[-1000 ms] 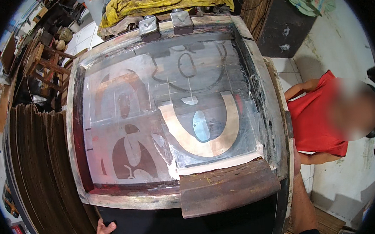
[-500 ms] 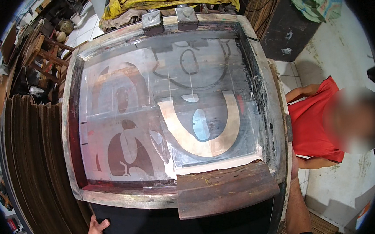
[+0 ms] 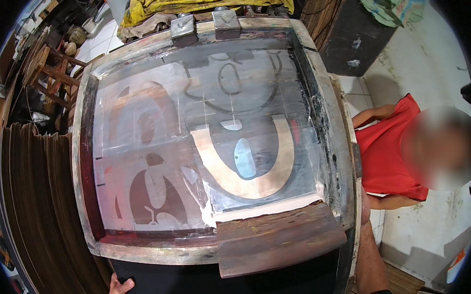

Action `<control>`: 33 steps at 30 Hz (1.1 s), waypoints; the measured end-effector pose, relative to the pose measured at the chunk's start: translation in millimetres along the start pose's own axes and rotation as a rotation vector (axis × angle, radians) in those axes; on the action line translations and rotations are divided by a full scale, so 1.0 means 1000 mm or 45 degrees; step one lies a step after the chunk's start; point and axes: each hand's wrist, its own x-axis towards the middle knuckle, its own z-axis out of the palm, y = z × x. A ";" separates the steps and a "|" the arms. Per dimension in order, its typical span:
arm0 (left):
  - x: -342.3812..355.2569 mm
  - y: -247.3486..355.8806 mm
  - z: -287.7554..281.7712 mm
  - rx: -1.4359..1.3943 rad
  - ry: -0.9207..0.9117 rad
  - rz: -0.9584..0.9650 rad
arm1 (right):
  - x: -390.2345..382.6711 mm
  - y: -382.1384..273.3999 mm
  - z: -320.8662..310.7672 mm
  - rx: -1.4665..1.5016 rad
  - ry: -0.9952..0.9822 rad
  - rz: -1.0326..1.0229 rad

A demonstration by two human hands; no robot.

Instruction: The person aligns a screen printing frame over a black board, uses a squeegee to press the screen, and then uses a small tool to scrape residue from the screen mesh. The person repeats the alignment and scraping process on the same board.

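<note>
A wooden-framed printing screen point(image 3: 161, 254) lies before me, its mesh showing grey and dark shapes plus a pale U-shaped area. A wide brown squeegee point(image 3: 280, 242) rests over the near right of the frame, white ink along its far edge. Under the near rim shows a flat black board point(image 3: 169, 291). At its near left edge, my left hand point(image 3: 119, 291) is closed, thumb on top and the other fingers mostly hidden below. My right hand point(image 3: 366, 209) is by the frame's right side; the frame hides most of its fingers.
Two metal hinge clamps point(image 3: 227, 24) hold the far rim. Tall stacks of brown sheets point(image 3: 43, 215) stand close on the left. To the right is a person in a red shirt point(image 3: 388, 150). A yellow cloth point(image 3: 209, 1) lies beyond the screen.
The screen, squeegee and surroundings sit slightly further left in the picture, as my view has shifted a little. Both hands keep about the same places on the board and frame.
</note>
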 end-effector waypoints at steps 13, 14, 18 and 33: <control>0.006 -0.014 -0.022 0.150 0.030 0.075 | -0.023 -0.022 0.056 -0.402 0.342 0.054; 0.009 -0.016 -0.027 0.179 0.053 0.075 | -0.031 -0.024 0.066 -0.479 0.273 -0.050; 0.015 -0.018 -0.045 0.273 -0.023 0.058 | -0.060 -0.030 0.094 -0.941 0.207 -0.072; 0.007 -0.005 -0.031 -0.020 -0.019 0.310 | -0.060 -0.023 0.104 -0.774 0.380 -0.021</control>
